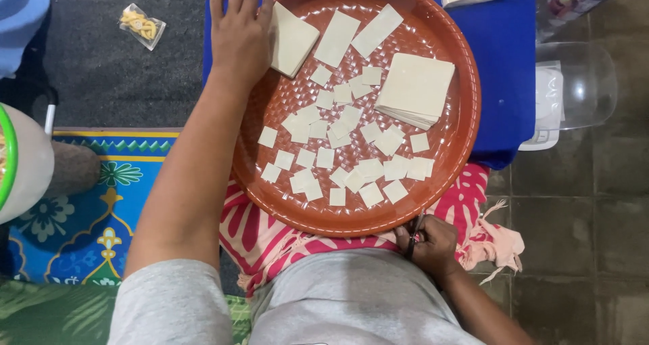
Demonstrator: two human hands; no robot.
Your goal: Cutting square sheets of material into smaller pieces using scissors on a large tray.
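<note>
Pale square dough sheets (292, 40) in the round reddish-brown plastic tray (466, 125) lie under my flat, open left hand (240, 34), while my right hand (433, 245) grips small dark scissors (414, 237) at the tray's near rim.

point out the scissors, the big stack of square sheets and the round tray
scissors (412, 240), head view, on the blades above the right hand
stack of square sheets (416, 86), head view, middle of the top sheet
round tray (466, 125), head view, on its right rim

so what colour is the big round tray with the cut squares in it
Reddish brown with a woven basket-like texture; the tray shows best in the head view.
</note>
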